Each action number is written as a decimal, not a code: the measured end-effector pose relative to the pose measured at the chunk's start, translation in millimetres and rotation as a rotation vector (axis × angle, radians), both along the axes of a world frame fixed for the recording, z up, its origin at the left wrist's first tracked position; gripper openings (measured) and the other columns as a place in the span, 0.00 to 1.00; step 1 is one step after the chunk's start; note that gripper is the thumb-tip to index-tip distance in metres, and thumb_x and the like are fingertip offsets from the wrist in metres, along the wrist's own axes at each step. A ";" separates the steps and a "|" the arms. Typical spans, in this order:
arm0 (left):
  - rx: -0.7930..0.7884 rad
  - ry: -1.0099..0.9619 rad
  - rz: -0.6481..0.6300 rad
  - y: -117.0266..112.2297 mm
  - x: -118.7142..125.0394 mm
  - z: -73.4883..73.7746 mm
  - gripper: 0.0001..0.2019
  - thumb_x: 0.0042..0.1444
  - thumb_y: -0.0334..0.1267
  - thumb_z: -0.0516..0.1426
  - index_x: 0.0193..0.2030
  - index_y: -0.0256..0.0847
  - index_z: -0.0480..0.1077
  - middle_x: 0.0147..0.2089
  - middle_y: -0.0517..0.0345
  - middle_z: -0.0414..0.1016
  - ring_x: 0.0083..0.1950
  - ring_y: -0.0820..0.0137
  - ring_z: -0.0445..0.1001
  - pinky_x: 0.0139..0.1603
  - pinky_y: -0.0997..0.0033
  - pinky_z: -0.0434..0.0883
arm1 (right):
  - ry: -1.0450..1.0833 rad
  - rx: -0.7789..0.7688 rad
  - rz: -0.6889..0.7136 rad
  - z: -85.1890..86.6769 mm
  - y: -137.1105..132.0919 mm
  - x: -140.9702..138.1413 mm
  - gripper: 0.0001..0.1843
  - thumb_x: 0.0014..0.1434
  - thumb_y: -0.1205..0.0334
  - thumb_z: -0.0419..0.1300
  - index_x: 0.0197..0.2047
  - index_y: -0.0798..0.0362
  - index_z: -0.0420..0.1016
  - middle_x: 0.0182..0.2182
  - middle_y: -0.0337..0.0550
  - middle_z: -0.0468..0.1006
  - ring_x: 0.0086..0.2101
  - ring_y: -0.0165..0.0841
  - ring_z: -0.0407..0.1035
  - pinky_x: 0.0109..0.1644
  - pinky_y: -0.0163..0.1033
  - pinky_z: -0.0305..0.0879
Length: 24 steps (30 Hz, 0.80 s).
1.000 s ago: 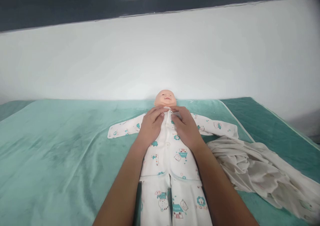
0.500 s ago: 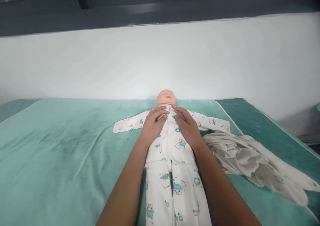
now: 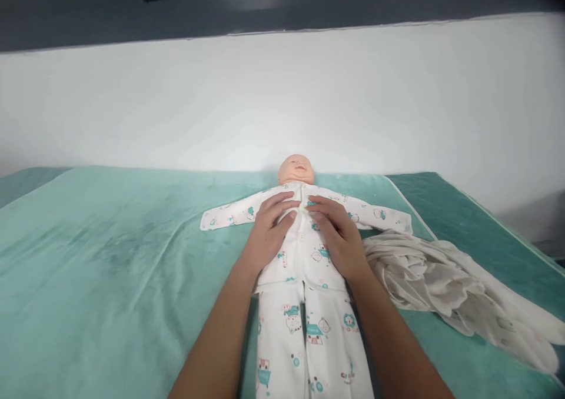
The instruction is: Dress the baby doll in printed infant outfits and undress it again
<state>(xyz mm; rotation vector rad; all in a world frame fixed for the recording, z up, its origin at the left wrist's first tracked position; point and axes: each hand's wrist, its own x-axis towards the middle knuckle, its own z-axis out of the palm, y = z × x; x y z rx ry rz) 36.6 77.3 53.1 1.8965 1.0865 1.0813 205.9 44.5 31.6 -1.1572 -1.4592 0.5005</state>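
A baby doll [image 3: 296,169] lies on its back, its head toward the wall. It wears a white printed long-sleeved shirt [image 3: 301,258], with the sleeves spread out to both sides, and matching trousers [image 3: 282,346]. On the chest, left of the front opening, rests my left hand [image 3: 271,228], fingers stretched over the fabric and slightly apart. My right hand [image 3: 338,231] lies across from it on the other side of the opening, its fingers likewise extended. A button shows on the shirt front below the fingertips. Neither hand visibly grips the cloth.
A crumpled whitish cloth [image 3: 424,275] lies to the right, close to my right forearm. Beneath everything is a green plush cover [image 3: 110,269], with a darker green strip [image 3: 463,216] at the right. A white wall [image 3: 220,105] rises behind the doll's head.
Both hands have slid down a little from the collar to the chest, uncovering the top of the shirt. The view has tilted slightly downward.
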 end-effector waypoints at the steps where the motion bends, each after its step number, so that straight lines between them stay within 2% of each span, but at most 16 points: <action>1: -0.001 0.005 -0.001 -0.2 0.1 0.2 0.12 0.64 0.40 0.53 0.50 0.51 0.75 0.65 0.63 0.66 0.68 0.68 0.59 0.70 0.60 0.56 | -0.014 0.000 -0.004 0.8 -0.2 -0.1 0.12 0.65 0.57 0.54 0.44 0.44 0.79 0.54 0.40 0.74 0.57 0.37 0.64 0.64 0.50 0.58; 6: -0.012 0.013 0.003 3.2 2.3 1.6 0.11 0.63 0.42 0.54 0.49 0.52 0.75 0.65 0.62 0.67 0.69 0.66 0.58 0.70 0.60 0.57 | -0.047 -0.016 -0.015 3.7 -2.2 0.0 0.13 0.65 0.55 0.55 0.43 0.44 0.80 0.54 0.39 0.74 0.56 0.37 0.65 0.61 0.49 0.61; 13: -0.043 -0.020 -0.079 15.6 1.8 5.8 0.09 0.61 0.44 0.56 0.43 0.49 0.77 0.65 0.60 0.67 0.69 0.64 0.59 0.69 0.59 0.58 | -0.020 -0.067 0.026 4.4 -1.7 1.6 0.13 0.65 0.53 0.55 0.43 0.42 0.82 0.55 0.39 0.73 0.58 0.37 0.63 0.64 0.50 0.57; 24: -0.087 -0.036 -0.028 14.9 7.1 14.1 0.04 0.56 0.37 0.59 0.35 0.46 0.75 0.61 0.60 0.70 0.65 0.60 0.64 0.62 0.59 0.64 | -0.087 -0.069 0.114 5.2 -3.0 2.8 0.14 0.65 0.54 0.55 0.49 0.37 0.79 0.59 0.36 0.69 0.62 0.37 0.56 0.68 0.51 0.52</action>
